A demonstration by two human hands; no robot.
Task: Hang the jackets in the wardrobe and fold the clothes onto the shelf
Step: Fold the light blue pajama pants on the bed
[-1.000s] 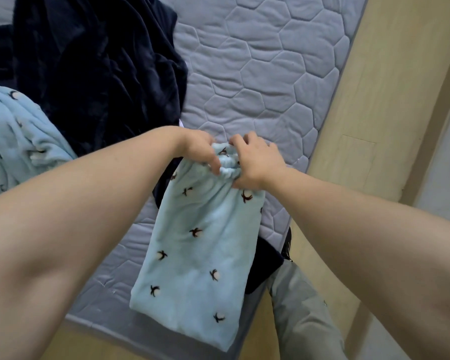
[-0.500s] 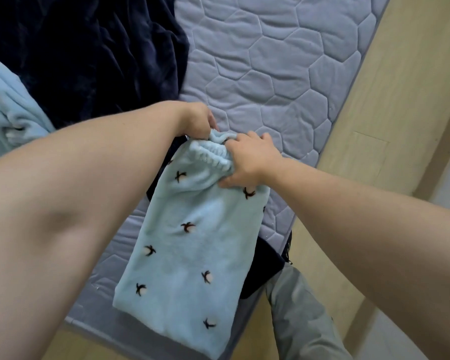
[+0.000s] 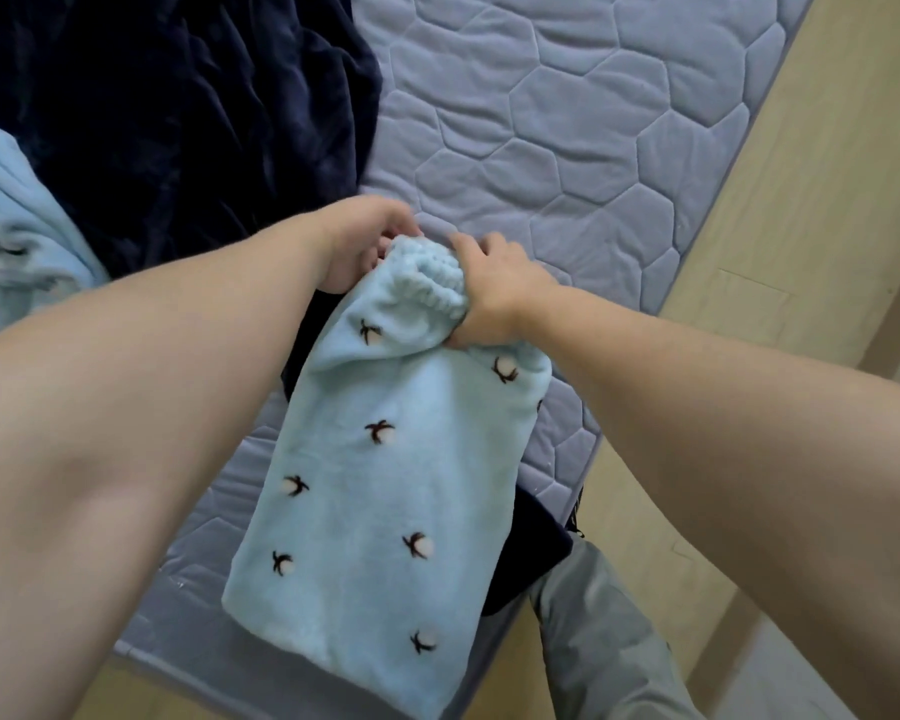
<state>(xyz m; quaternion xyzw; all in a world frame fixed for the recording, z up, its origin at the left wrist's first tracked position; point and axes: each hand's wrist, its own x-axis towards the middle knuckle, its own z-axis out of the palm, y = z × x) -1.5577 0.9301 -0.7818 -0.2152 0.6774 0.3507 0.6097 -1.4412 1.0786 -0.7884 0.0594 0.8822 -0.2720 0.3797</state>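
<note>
Above the quilted bed (image 3: 567,148), held up a folded light-blue fleece garment (image 3: 385,485) by its gathered elastic end: left hand (image 3: 359,241) curled round the far side, right hand (image 3: 494,293) clenched on the band. Lay alongside: dark navy fleece (image 3: 178,122), another light-blue piece (image 3: 17,241).

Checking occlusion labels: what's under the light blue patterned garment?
Under the light blue patterned garment, a dark navy piece shows at its right edge, on the quilted mattress. How far it runs beneath is covered. Both the left hand and right hand grip the elastic top.
</note>
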